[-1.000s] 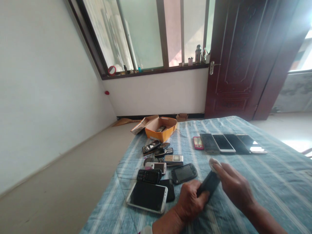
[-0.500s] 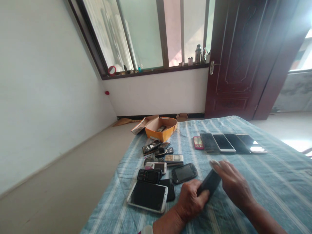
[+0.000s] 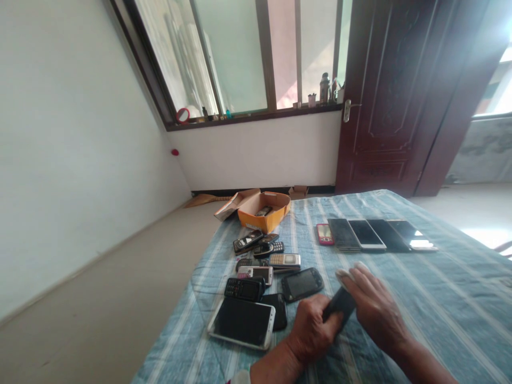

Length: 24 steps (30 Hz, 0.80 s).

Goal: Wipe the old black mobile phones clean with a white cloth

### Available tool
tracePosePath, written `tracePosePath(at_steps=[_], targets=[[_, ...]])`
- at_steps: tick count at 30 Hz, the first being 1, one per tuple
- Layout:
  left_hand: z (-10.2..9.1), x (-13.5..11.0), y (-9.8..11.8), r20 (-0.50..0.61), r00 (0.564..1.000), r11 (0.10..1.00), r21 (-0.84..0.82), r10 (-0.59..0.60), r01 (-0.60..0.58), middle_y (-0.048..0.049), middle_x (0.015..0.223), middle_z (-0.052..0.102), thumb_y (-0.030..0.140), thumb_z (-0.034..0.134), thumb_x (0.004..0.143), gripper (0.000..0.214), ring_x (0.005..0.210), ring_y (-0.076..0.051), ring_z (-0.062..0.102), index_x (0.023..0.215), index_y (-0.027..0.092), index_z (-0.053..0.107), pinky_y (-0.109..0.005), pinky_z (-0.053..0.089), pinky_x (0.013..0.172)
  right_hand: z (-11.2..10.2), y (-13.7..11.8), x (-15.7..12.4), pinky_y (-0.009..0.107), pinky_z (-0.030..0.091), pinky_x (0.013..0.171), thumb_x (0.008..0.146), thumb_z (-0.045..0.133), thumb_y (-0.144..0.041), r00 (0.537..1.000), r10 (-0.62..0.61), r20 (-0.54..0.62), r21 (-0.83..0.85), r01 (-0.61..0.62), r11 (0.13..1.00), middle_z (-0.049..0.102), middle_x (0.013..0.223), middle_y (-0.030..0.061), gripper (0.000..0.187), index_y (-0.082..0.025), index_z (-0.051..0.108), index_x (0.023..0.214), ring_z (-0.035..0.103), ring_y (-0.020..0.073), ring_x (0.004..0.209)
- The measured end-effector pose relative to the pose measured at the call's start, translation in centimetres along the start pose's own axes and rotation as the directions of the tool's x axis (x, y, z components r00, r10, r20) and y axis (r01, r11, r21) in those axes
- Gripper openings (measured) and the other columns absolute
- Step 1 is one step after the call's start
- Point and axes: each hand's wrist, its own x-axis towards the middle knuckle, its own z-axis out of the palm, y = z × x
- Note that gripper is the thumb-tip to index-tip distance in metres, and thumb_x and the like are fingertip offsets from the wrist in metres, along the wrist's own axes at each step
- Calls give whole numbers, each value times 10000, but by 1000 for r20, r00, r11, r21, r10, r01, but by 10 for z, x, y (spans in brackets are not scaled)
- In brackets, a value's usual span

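Observation:
My left hand [image 3: 314,328] is wrapped around a dark smartphone [image 3: 340,308], held tilted above the tablecloth. Over the phone's upper end lies my right hand [image 3: 376,301], its fingers pressing a small white cloth [image 3: 343,274] against it; the cloth is mostly covered by the fingers. Left of my hands are a black touchscreen phone [image 3: 303,284], a large white-framed phone [image 3: 242,322] and a black phone [image 3: 280,312] partly beneath it. Several older keypad phones lie behind these, among them a black one [image 3: 242,288] and a silver one [image 3: 285,261].
An open orange cardboard box [image 3: 264,220] with a phone inside stands at the far left of the striped blue tablecloth [image 3: 432,298]. Toward the back right lies a row of flat smartphones [image 3: 366,234] beside a small pink phone [image 3: 325,234]. A dark red door [image 3: 396,96] stands beyond.
My right hand has shifted slightly left and along the phone with the white cloth. My left hand keeps its hold, and the other phones lie as before.

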Motion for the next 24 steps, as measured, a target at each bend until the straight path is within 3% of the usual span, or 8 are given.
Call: tracePosePath(at_steps=[8, 13, 20, 22, 24], targets=[[5, 1, -7, -38, 994, 989, -103, 106, -110, 21, 632, 513, 243, 546, 786, 144, 582, -101, 436, 670, 167, 507, -227, 339, 569, -3, -28, 3, 431, 471, 963, 914, 400, -90, 985, -130, -116, 190, 151, 970, 648, 1087, 115, 308, -136, 653, 1085, 523, 275, 1196], [1, 1, -1, -26, 998, 999, 5, 50, -50, 54, 557, 409, 198, 586, 747, 222, 532, -85, 371, 584, 176, 436, -231, 263, 518, 4, 0, 0, 433, 483, 934, 924, 365, -108, 999, -7, -46, 108, 12, 994, 653, 1081, 111, 350, -157, 654, 1117, 533, 283, 1179], [0, -1, -2, -31, 999, 998, 56, 43, -42, 38, 596, 458, 218, 611, 745, 173, 560, -100, 427, 612, 171, 511, -229, 289, 531, 20, 35, -13, 340, 554, 780, 918, 339, -126, 966, 258, 35, 142, -260, 955, 658, 1018, 81, 377, -183, 623, 1159, 640, 204, 921], [1, -2, -3, -26, 998, 997, 64, 55, -53, 36, 603, 464, 219, 611, 747, 168, 565, -101, 429, 619, 170, 515, -230, 290, 536, 18, 33, -12, 332, 550, 799, 923, 343, -120, 966, 260, -7, 167, -255, 952, 659, 1025, 82, 365, -182, 619, 1153, 641, 197, 938], [2, -1, -4, -18, 998, 996, 66, 62, -60, 37, 598, 458, 213, 609, 750, 180, 564, -99, 425, 613, 170, 500, -232, 286, 537, 11, 23, -7, 373, 525, 874, 933, 373, -125, 978, 192, -84, 166, -176, 970, 655, 1048, 98, 334, -174, 621, 1152, 616, 222, 1024]])
